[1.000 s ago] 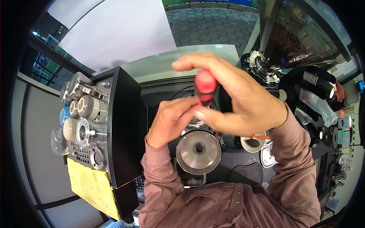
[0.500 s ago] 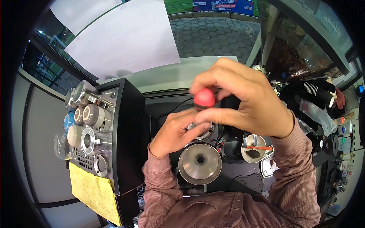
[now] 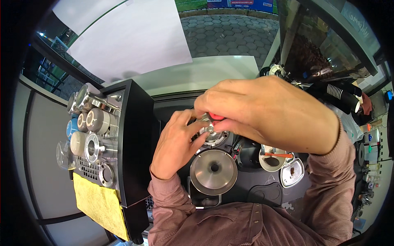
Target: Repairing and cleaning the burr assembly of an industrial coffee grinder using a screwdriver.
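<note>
My right hand (image 3: pixel 262 112) is closed round a red-topped handle (image 3: pixel 216 116), most of it hidden by the fingers. Beneath the fingers, a small round metal piece (image 3: pixel 210 129) shows above the ridged metal ring (image 3: pixel 214 140) of a machine. My left hand (image 3: pixel 174 139) comes in from the left, its thumb and fingers curled in toward that piece; whether they grip it is hidden. Just nearer to me sits a wide steel funnel-shaped bowl (image 3: pixel 214 172) with a dark hole in its middle.
A black machine (image 3: pixel 137 139) at left carries cups (image 3: pixel 98 119), metal parts and a yellow cloth (image 3: pixel 100 207). At right stand a white bowl (image 3: pixel 271 164) with an orange-handled tool (image 3: pixel 279 155), and a small tray (image 3: pixel 292 174) with dark grounds. A hopper of dark beans (image 3: pixel 312 53) rises behind.
My right hand has come down and toward the machine with the red handle, which is now mostly covered. The left hand has shifted slightly left, uncovering the metal piece.
</note>
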A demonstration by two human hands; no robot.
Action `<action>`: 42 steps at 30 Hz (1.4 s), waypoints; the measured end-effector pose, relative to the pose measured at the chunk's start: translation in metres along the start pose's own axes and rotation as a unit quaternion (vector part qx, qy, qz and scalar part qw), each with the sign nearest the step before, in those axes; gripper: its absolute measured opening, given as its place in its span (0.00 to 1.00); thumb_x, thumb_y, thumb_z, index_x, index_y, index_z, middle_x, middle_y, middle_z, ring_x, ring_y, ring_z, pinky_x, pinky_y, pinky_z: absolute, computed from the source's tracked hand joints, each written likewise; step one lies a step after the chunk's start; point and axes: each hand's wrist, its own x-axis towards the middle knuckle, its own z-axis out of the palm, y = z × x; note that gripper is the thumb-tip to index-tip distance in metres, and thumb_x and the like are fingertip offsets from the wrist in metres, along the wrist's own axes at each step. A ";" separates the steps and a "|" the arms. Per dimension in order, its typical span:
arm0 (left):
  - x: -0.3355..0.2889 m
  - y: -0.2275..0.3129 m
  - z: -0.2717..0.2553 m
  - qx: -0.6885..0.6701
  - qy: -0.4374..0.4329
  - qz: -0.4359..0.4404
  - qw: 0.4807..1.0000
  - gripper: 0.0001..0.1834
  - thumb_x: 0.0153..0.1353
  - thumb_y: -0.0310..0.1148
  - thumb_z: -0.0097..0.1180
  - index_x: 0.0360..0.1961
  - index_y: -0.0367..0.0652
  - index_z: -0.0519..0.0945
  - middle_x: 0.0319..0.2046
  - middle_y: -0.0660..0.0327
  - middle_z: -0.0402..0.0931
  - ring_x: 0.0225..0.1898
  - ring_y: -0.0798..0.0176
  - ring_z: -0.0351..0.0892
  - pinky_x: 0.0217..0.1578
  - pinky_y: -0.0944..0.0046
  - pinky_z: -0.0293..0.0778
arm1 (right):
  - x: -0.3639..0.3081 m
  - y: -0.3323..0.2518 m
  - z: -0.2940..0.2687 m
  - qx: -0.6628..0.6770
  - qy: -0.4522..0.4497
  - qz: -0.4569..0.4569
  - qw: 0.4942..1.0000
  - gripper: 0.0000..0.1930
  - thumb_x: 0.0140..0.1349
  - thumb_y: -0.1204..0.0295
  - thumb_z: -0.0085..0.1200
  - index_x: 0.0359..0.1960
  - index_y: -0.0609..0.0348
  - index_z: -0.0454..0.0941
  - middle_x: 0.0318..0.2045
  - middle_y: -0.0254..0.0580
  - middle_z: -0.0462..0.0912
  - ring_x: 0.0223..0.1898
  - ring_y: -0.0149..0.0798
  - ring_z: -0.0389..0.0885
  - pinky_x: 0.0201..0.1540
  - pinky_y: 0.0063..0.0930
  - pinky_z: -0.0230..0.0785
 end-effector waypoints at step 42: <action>0.015 -0.024 0.033 0.155 -0.245 -0.273 0.917 0.28 0.61 0.37 0.67 0.54 0.31 0.70 0.47 0.41 0.83 0.54 0.38 0.80 0.54 0.45 0.78 | 0.024 -0.015 -0.012 -0.174 -0.107 0.128 0.970 0.18 0.63 0.64 0.65 0.25 0.71 0.82 0.21 0.61 0.80 0.29 0.62 0.84 0.35 0.47 0.78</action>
